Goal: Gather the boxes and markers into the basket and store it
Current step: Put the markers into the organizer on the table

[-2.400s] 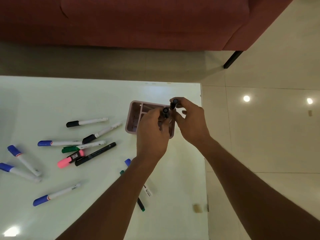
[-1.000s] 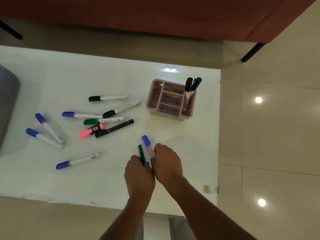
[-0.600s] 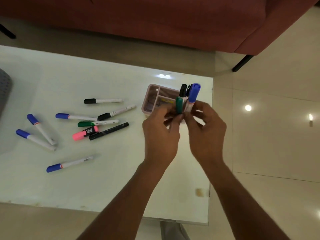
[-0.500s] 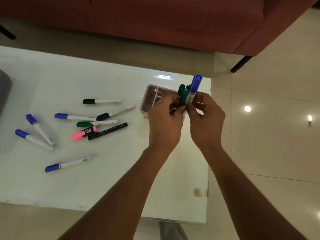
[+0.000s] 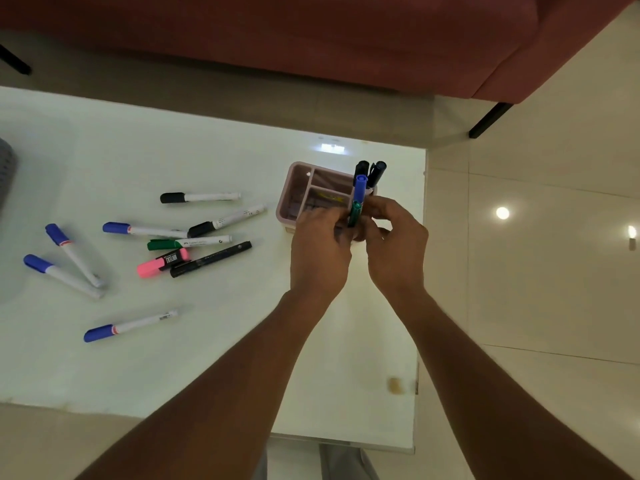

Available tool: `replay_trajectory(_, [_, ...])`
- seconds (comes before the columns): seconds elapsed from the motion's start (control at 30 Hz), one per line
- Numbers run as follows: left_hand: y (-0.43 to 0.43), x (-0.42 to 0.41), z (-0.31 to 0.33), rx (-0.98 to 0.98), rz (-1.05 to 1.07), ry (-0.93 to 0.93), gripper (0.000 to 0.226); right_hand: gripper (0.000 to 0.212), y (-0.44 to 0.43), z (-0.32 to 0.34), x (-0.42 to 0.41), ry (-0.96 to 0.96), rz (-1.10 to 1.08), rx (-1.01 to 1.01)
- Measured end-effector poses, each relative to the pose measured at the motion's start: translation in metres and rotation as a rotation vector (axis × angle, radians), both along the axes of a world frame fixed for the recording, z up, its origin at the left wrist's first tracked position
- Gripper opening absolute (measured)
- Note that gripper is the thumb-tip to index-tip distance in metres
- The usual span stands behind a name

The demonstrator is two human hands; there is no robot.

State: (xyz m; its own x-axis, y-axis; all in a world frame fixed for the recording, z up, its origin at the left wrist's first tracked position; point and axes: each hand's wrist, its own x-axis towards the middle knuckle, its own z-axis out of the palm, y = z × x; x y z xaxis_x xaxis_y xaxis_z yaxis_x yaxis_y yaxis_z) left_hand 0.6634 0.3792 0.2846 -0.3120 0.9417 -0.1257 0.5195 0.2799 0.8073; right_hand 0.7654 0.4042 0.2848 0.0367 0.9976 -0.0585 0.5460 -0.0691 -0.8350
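A pink divided box (image 5: 296, 188) stands on the white table (image 5: 214, 358) near its right edge, with two black-capped markers (image 5: 371, 171) upright in its right compartment. My left hand (image 5: 320, 251) pinches a green marker (image 5: 354, 213) and my right hand (image 5: 394, 247) pinches a blue-capped marker (image 5: 359, 187); both are held upright over the box's near right corner. Their lower ends are hidden by my fingers. Several markers lie loose to the left, among them a pink one (image 5: 162, 263) and a black pen (image 5: 211, 259).
A grey basket's edge (image 5: 6, 171) shows at the far left of the table. A red sofa (image 5: 311, 39) stands beyond the table, its black leg (image 5: 488, 120) on the tiled floor to the right. A small brown spot (image 5: 394, 384) marks the table's near right corner.
My hands picked up the green and blue markers from the table's near side, carried them to the pink box, and have lowered them slightly over its right compartment.
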Motion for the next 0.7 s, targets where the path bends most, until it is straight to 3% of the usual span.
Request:
replay_trajectory(0.33, [-0.05, -0.018, -0.01, 0.017, 0.089, 0.139, 0.017, 0.013, -0.064, -0.013, -0.019, -0.015, -0.181, 0.006])
replay_trajectory(0.5, [-0.089, -0.057, -0.025, -0.006, 0.138, 0.145, 0.014, 0.011, -0.091, -0.024, -0.073, 0.034, 0.016, -0.147])
replay_trajectory(0.7, [-0.099, -0.122, -0.035, -0.176, 0.641, 0.036, 0.013, 0.03, -0.065, -0.036, -0.155, -0.192, 0.445, -0.138])
